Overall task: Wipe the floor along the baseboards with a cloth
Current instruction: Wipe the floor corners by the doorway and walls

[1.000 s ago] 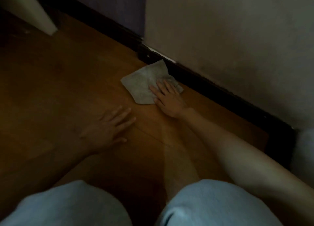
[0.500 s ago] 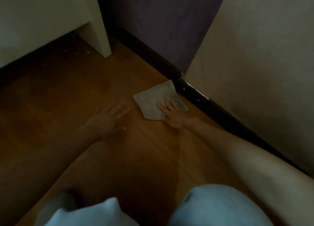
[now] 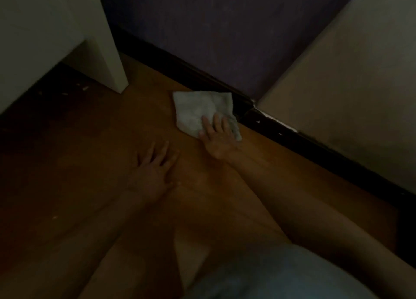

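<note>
Head view of a wooden floor (image 3: pixel 90 154) where a dark baseboard (image 3: pixel 292 139) runs beneath a purple wall (image 3: pixel 213 35) and a pale wall (image 3: pixel 351 91). The right hand (image 3: pixel 219 140) lies flat on a pale cloth (image 3: pixel 198 109), fingers (image 3: pixel 205 123) straight and slightly spread, pressing it to the boards without curling round it; the cloth lies spread on the floor, its far corner touching the baseboard just beside the wall corner. The left hand (image 3: pixel 155 170) rests palm-down on bare floor near the cloth, fingers extended and holding nothing, with a white furniture leg (image 3: pixel 110 51) standing at upper left and a light-clad knee (image 3: pixel 281 274) at the lower edge.
</note>
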